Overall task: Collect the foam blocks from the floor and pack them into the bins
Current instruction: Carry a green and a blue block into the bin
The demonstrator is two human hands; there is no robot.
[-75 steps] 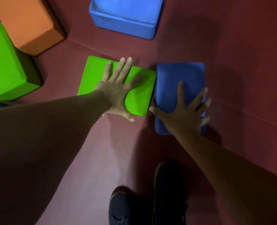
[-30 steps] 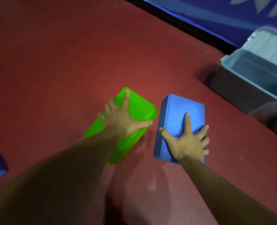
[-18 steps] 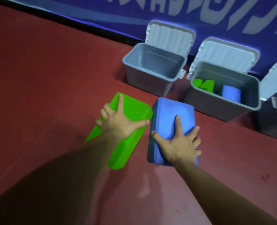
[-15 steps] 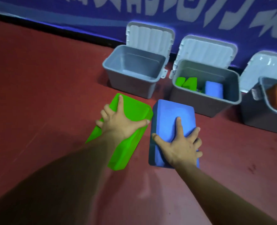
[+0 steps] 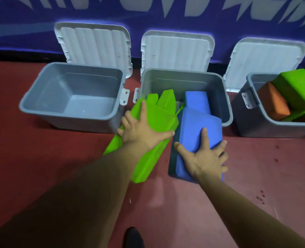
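My left hand [image 5: 141, 130] grips a green foam block [image 5: 153, 120] from above, thumb on its right side. My right hand [image 5: 204, 156] grips a blue foam block [image 5: 194, 126] the same way. Both blocks are held in the air, their far ends over the near rim of the middle grey bin [image 5: 225, 106]. Inside that bin lie green blocks [image 5: 166, 99] and a blue block [image 5: 197, 100].
An empty grey bin [image 5: 73, 111] stands to the left. A third bin [image 5: 255, 119] on the right holds an orange block [image 5: 273, 102] and green blocks [image 5: 298, 88]. All lids lean open against a blue wall. Red floor lies around; my shoe [image 5: 133, 237] shows below.
I lifted both blocks off the floor, turned and carried them toward the bins. The bins are much closer now, and the blocks' far ends reach over the middle bin.
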